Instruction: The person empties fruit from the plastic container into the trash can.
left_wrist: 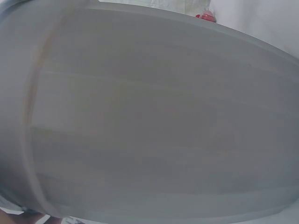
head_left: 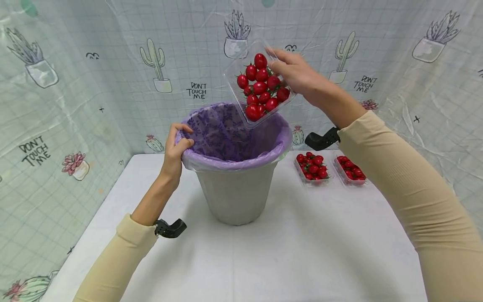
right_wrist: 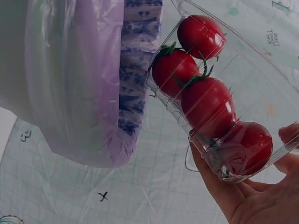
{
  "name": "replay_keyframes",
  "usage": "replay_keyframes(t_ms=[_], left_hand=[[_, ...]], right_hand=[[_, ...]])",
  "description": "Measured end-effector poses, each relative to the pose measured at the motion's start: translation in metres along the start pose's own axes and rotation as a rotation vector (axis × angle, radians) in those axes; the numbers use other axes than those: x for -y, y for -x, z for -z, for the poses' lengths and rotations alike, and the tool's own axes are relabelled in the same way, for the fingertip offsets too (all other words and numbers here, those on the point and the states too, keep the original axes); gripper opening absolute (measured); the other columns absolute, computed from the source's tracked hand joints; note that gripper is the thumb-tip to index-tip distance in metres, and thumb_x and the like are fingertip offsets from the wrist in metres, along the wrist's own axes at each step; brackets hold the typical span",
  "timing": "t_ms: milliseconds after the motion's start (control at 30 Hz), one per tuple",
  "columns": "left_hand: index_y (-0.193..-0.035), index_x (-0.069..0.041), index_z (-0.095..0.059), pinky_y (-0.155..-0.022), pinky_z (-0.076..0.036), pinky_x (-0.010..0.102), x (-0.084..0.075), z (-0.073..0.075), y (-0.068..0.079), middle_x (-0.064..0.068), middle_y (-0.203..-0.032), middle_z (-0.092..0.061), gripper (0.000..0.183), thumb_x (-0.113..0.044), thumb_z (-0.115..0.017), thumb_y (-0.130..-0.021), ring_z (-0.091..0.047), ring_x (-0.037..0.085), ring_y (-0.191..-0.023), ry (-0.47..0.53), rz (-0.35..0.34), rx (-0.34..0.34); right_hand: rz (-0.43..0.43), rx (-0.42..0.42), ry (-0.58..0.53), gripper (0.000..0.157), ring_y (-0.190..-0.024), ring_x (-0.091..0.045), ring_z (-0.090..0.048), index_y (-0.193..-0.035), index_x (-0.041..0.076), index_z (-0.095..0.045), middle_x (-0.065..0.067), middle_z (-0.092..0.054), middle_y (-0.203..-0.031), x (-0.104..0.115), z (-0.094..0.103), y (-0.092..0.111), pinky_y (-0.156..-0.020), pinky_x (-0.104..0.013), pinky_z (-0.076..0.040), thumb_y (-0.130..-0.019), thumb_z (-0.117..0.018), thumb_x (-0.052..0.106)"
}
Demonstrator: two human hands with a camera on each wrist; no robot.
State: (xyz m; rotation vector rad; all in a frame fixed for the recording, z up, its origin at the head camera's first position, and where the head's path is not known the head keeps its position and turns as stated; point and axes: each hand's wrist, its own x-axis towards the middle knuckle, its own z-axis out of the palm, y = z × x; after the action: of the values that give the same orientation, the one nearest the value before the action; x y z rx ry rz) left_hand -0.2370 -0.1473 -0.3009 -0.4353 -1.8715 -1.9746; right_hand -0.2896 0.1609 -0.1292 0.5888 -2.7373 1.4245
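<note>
A clear plastic tray [right_wrist: 257,88] of small red tomatoes [head_left: 260,88] is held up tilted over the far right part of the mouth of a pale bin [head_left: 237,197]. The right hand [head_left: 298,73] clamps the tray's edge, thumb on one side and fingers on the other. A purple patterned liner [head_left: 235,165] is folded over the bin's rim, and the left hand [head_left: 176,147] has fingers and thumb clamped on that rim. In the left wrist view the bin's wall fills nearly everything. The tray hides part of the bin's opening in the head view.

Right of the bin, on the white table [head_left: 302,251], two more trays of tomatoes [head_left: 317,181] stand side by side, the right-hand one close to the outline of the right sleeve [head_left: 407,184]. Behind hangs a grid-patterned sheet [head_left: 113,84] with potted cacti and, printed several times, "DON'T TOUCH ME"
</note>
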Motion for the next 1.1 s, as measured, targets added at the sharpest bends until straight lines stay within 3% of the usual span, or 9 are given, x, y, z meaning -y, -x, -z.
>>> replay_keyframes(t_ms=[100, 367, 533, 667, 767, 933, 1100], left_hand=[[-0.105, -0.022, -0.053, -0.089, -0.030, 0.031, 0.0006, 0.0004, -0.0004, -0.002, -0.112, -0.046, 0.027, -0.012, -0.047, -0.081, -0.042, 0.018, -0.103, -0.001, 0.001, -0.001], [-0.105, -0.021, -0.052, -0.089, -0.031, 0.030, -0.0007, 0.0000, 0.0009, 0.000, -0.112, -0.045, 0.025, -0.011, -0.047, -0.082, -0.042, 0.017, -0.102, 0.003, 0.000, 0.002], [-0.105, -0.021, -0.053, -0.088, -0.031, 0.030, -0.0013, 0.0000, 0.0011, -0.001, -0.111, -0.045, 0.026, -0.011, -0.047, -0.081, -0.041, 0.016, -0.101, 0.003, 0.001, 0.005], [-0.105, -0.021, -0.053, -0.087, -0.031, 0.029, -0.0018, -0.0003, 0.0012, -0.002, -0.111, -0.046, 0.027, -0.012, -0.048, -0.081, -0.042, 0.017, -0.100, 0.006, 0.003, -0.001], [-0.105, -0.021, -0.053, -0.087, -0.031, 0.029, -0.0023, -0.0006, 0.0013, -0.002, -0.111, -0.046, 0.027, -0.012, -0.047, -0.081, -0.042, 0.017, -0.100, 0.006, 0.002, -0.005], [-0.105, -0.021, -0.053, -0.088, -0.030, 0.029, -0.0023, -0.0010, 0.0013, -0.002, -0.111, -0.046, 0.027, -0.012, -0.047, -0.081, -0.041, 0.017, -0.102, 0.001, 0.005, -0.007], [-0.105, -0.021, -0.053, -0.087, -0.030, 0.029, -0.0032, -0.0019, 0.0014, -0.002, -0.110, -0.046, 0.027, -0.011, -0.048, -0.080, -0.041, 0.017, -0.101, 0.003, 0.007, -0.008]], right_hand=[[-0.006, 0.001, -0.006, 0.054, -0.103, -0.016, -0.061, -0.163, 0.040, -0.023, -0.011, -0.053, -0.148, 0.0001, -0.0005, -0.0005, -0.076, -0.030, -0.043, -0.110, -0.035, 0.041], [-0.003, 0.006, -0.002, 0.055, -0.112, -0.021, -0.062, -0.163, 0.042, -0.021, -0.012, -0.051, -0.153, 0.0021, -0.0020, -0.0012, -0.089, -0.036, -0.049, -0.110, -0.036, 0.042], [-0.002, 0.003, 0.011, 0.055, -0.128, -0.029, -0.059, -0.163, 0.043, -0.020, -0.010, -0.044, -0.161, 0.0046, -0.0029, -0.0022, -0.110, -0.052, -0.042, -0.110, -0.036, 0.043], [0.022, 0.010, 0.008, 0.055, -0.145, -0.027, -0.047, -0.163, 0.042, -0.020, -0.006, -0.034, -0.168, 0.0057, -0.0033, -0.0030, -0.120, -0.058, -0.033, -0.110, -0.036, 0.042], [0.047, 0.015, 0.012, 0.055, -0.151, -0.024, -0.039, -0.163, 0.040, -0.020, -0.001, -0.026, -0.171, 0.0055, -0.0040, -0.0032, -0.122, -0.056, -0.031, -0.110, -0.036, 0.040], [0.065, 0.009, 0.029, 0.055, -0.149, -0.024, -0.043, -0.164, 0.039, -0.019, 0.001, -0.026, -0.171, 0.0044, -0.0045, -0.0033, -0.123, -0.051, -0.033, -0.111, -0.035, 0.038], [0.095, 0.008, 0.047, 0.056, -0.154, -0.023, -0.036, -0.164, 0.036, -0.019, 0.005, -0.021, -0.173, 0.0037, -0.0037, -0.0028, -0.125, -0.049, -0.030, -0.111, -0.036, 0.037]])
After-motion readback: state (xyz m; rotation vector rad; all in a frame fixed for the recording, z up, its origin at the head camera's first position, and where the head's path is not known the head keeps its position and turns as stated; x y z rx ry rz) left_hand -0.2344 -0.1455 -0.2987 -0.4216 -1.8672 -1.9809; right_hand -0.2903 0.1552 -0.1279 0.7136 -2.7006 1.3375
